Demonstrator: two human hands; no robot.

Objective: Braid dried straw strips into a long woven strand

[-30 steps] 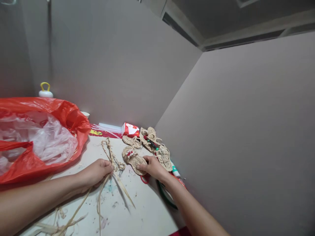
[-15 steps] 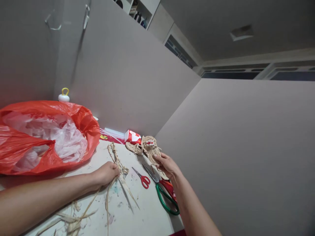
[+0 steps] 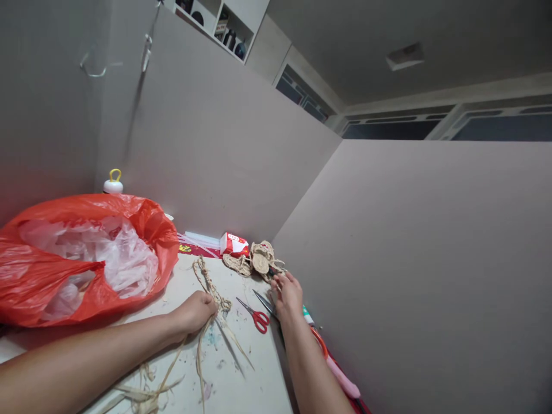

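Note:
My left hand [image 3: 197, 310] is closed in a pinch on a braided straw cord [image 3: 209, 283]. Loose flat strands [image 3: 200, 356] trail from it toward the near side of the table. Farther right, my right hand [image 3: 288, 294] reaches to the woven straw soles [image 3: 260, 262] piled in the corner; its fingers are bent and apart, at the pile's near edge. A flat woven piece [image 3: 237, 264] lies left of that pile. Between my hands rest small red-handled scissors [image 3: 259, 319]. Larger scissors [image 3: 264, 301] lie partly hidden under my right forearm.
A red plastic bag [image 3: 166, 259] with clear plastic inside fills the left side. Along the back wall are a red tissue pack [image 3: 234, 244] and pale sticks [image 3: 202, 239]. Straw scraps [image 3: 149, 397] lie at the front. A pink-handled tool [image 3: 342, 376] lies by the right wall.
My right hand carried a bead-trimmed woven slipper up to the corner pile and no longer visibly holds it. The small scissors came into full view. My left hand keeps its pinch.

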